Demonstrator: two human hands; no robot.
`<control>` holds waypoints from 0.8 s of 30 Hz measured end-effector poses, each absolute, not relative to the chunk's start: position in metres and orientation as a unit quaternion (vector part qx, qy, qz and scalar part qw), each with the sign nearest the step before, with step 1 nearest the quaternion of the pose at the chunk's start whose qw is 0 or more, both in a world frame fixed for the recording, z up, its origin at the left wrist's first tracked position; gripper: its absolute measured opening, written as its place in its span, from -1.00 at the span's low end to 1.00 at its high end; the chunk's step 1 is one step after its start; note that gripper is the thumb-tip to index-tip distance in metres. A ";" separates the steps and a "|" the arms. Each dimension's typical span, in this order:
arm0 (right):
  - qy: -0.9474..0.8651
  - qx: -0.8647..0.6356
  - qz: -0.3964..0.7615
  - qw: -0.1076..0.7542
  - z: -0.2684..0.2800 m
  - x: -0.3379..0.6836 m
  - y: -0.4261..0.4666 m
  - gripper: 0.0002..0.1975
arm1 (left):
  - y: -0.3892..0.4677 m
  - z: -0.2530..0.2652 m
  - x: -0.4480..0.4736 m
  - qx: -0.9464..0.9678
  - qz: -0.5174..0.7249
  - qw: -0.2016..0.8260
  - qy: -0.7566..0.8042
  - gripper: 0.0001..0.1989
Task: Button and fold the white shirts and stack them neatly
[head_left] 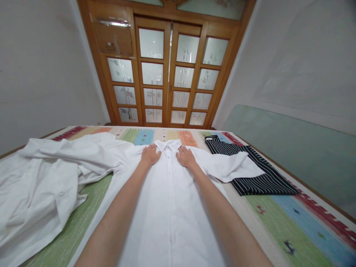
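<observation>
A white short-sleeved button-up shirt point(155, 207) lies front side up, its collar pointing away from me and its button row running down the middle. My left hand point(150, 154) is closed on the cloth at the shoulder, just left of the collar point(167, 145). On the other side, my right hand point(185, 156) grips the shirt beside the collar, with some fingertips hidden by the cloth. The right sleeve point(236, 165) spreads out over part of a folded black garment with white stripes point(264, 181).
Crumpled white garments point(36, 196) lie at the left, touching the shirt. Beneath everything is a colourful patterned bed cover point(278, 218). A pale green headboard-like panel point(292, 137) runs along the right edge. Wooden doors with glass panes point(169, 74) stand beyond the far edge.
</observation>
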State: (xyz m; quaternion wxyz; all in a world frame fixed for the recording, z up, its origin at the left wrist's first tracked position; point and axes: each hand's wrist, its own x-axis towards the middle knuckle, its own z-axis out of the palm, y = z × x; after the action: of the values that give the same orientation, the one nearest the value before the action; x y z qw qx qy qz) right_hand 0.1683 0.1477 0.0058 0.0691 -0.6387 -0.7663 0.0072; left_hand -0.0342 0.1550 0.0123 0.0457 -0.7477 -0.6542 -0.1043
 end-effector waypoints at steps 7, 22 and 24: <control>-0.739 -0.671 0.020 0.065 0.008 0.168 0.146 -0.36 | 0.152 0.013 -0.033 -0.710 -0.153 0.062 -0.684 -0.49; -0.687 -0.722 0.048 0.067 0.010 0.165 0.144 -0.26 | 0.151 0.010 -0.036 -0.760 -0.143 0.099 -0.626 -0.50; -0.685 -0.724 0.052 0.066 0.011 0.165 0.143 -0.26 | 0.148 0.012 -0.036 -0.753 -0.156 0.100 -0.632 -0.54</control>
State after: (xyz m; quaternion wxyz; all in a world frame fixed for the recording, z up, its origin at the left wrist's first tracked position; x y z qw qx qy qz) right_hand 0.1650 0.1432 0.0106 0.0656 -0.7236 -0.6852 0.0515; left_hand -0.0360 0.1482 0.0115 0.0999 -0.7525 -0.6321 -0.1556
